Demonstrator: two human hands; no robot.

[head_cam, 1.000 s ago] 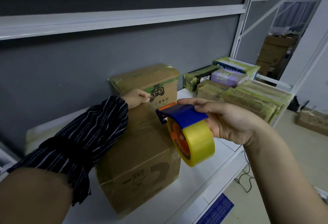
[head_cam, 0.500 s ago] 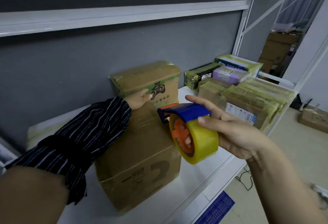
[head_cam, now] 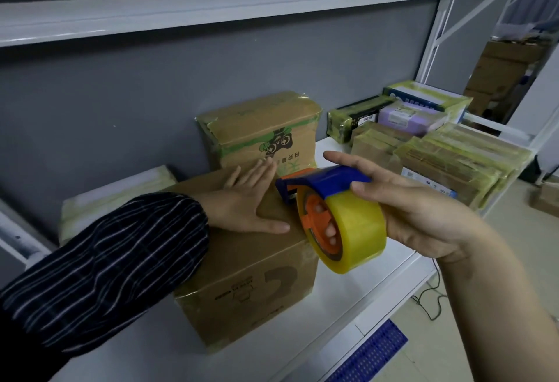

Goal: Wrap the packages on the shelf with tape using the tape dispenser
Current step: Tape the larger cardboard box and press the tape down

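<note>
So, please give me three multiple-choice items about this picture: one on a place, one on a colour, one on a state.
1. Where does the left hand rest?
A. on the front box
B. on the floor
C. on the upper shelf

2. What colour is the tape roll?
A. red
B. yellow
C. white

3. How is the left hand?
A. clenched
B. pinching tape
C. flat, fingers spread

Answers:
1 A, its palm lies on the box top.
2 B, yellow roll under the tape dispenser's blue guard, held by the right hand.
3 C, the fingers lie open.

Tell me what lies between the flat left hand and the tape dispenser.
Head view: only bare cardboard box top separates the left hand from the tape dispenser.
</note>
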